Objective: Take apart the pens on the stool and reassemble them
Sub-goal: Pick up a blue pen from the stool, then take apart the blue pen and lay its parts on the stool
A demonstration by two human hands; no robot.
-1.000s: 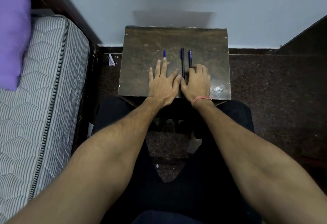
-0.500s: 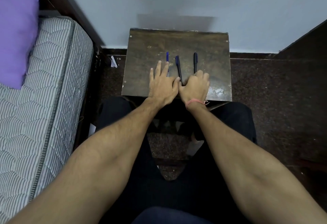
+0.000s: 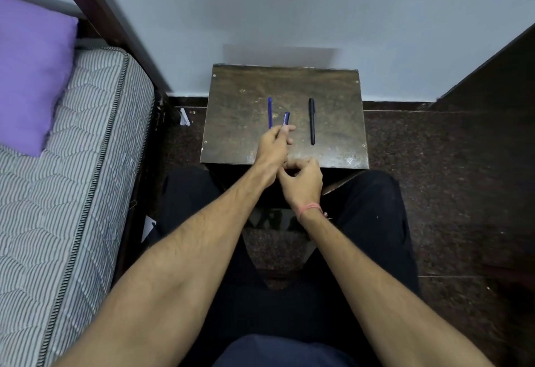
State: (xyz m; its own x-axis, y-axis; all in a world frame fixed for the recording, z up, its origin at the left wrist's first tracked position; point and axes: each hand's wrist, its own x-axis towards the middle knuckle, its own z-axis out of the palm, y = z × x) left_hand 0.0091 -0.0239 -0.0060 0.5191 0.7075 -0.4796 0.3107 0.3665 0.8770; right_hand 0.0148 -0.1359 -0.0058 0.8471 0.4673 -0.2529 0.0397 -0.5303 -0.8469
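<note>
Far left we had the purple pillow (image 3: 31, 74) on the striped mattress (image 3: 72, 181), whose piped edge ran close along the left side of the stool (image 3: 246, 91), with a narrow strip of dark floor (image 3: 185, 140) between. A scrap of paper (image 3: 183, 117) lay in that gap. The stool's back edge sat against the wall (image 3: 289, 4).

On the stool top: thin blue pen (image 3: 269, 112) lay flat, pointing at the wall. Just right of it, our left hand (image 3: 273, 145) pinched a second blue pen (image 3: 286, 119), tilted up off the surface. Right hand (image 3: 302, 179) hovered at the stool's near edge, fingers loosely curled; we couldn't tell if it held anything. Black pen (image 3: 311, 121) lay flat further right, bare wood beyond it to the right edge. Open floor right of the stool.
</note>
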